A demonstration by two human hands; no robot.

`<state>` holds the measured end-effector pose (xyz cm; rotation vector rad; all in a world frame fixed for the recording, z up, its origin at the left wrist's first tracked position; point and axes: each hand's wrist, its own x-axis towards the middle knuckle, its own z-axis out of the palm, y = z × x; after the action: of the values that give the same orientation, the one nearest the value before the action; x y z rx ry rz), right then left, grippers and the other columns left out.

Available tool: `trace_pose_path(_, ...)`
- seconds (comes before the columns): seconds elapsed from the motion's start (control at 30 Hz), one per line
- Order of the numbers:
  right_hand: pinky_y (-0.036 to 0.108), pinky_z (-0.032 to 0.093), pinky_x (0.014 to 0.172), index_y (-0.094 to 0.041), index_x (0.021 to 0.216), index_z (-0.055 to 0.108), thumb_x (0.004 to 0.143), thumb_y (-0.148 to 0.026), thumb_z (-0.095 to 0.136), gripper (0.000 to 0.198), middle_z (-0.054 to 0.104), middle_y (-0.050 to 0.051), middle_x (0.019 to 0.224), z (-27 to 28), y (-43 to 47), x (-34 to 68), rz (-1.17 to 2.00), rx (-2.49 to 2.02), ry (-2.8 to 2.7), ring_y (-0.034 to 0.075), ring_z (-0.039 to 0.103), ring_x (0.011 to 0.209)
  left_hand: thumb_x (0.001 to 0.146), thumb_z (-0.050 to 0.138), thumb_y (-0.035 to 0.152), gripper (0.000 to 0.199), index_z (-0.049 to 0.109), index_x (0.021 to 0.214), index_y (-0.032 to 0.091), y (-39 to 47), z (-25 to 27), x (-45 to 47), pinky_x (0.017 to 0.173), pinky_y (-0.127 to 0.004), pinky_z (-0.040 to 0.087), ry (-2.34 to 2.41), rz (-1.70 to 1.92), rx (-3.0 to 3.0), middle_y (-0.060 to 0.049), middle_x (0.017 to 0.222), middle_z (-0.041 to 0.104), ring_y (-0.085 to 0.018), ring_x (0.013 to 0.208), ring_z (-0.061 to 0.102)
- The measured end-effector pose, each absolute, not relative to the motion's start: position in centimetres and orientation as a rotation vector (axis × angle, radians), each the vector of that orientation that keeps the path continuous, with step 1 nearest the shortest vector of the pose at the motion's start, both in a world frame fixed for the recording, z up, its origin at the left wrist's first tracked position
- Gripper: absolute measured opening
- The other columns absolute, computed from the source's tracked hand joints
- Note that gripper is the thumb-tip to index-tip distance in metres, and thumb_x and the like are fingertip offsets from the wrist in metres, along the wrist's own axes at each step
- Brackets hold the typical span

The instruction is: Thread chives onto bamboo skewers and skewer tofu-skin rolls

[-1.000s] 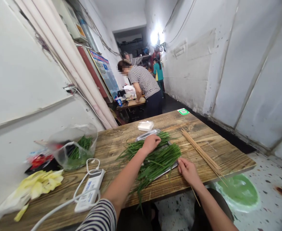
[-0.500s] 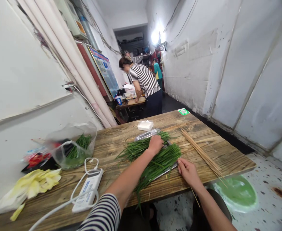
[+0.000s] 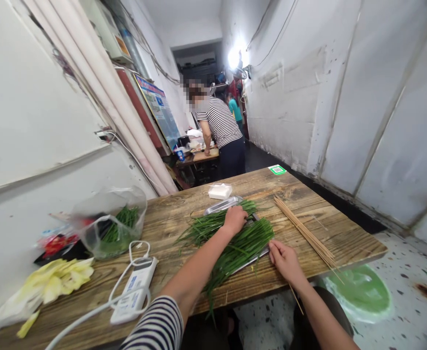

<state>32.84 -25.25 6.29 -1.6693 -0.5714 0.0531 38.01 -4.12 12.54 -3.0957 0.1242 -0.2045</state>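
Observation:
Long green chives (image 3: 248,245) lie in two bunches on metal trays, the nearer tray's rim (image 3: 248,261) showing at the front. My left hand (image 3: 236,219) reaches over the nearer bunch, its fingers curled down on the farther chives; the fingertips are partly hidden. At the right end of the nearer bunch, my right hand (image 3: 283,260) is closed in a pinch. A thin bamboo skewer (image 3: 295,298) sticks out below that hand, its upper part hidden by the palm and fingers. To the right lies a pile of bamboo skewers (image 3: 304,228).
On the wooden table (image 3: 177,218) stand a white box (image 3: 220,191), a power strip (image 3: 135,291) with its cable, a plastic bag (image 3: 124,231) of more chives, and yellow leaves (image 3: 58,279). A person in stripes (image 3: 221,121) bends over another table behind.
Both my hands stay in nearly the same place, and the chives hardly shift. The person behind has moved their head slightly.

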Motion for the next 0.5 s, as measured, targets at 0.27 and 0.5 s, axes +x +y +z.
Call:
trace_pose_path(0.27,0.024,0.033,0.05,-0.022,0.057,0.043,0.091,-0.05,0.041,0.044,0.041,-0.004,0.046,6.6,-25.3,32.7,0.045,-1.657,-0.572,0.012,0.04,0.046,0.081,0.061,0.024,0.013,0.068,0.087,0.014,-3.4,13.1,36.8,0.082,-0.036,0.043,0.049,-0.199,-3.011,-0.012,0.095,0.063,-0.026,0.096,0.057)
trace_pose_path(0.5,0.024,0.033,0.05,-0.022,0.058,0.044,0.09,-0.053,0.041,0.045,0.041,-0.004,0.045,6.6,-25.3,32.7,0.036,-1.662,-0.561,0.013,0.04,0.045,0.084,0.059,0.027,0.017,0.069,0.089,0.016,-1.9,13.2,36.1,0.082,-0.034,0.042,0.105,-0.266,-3.055,-0.01,0.091,0.064,-0.023,0.092,0.058)
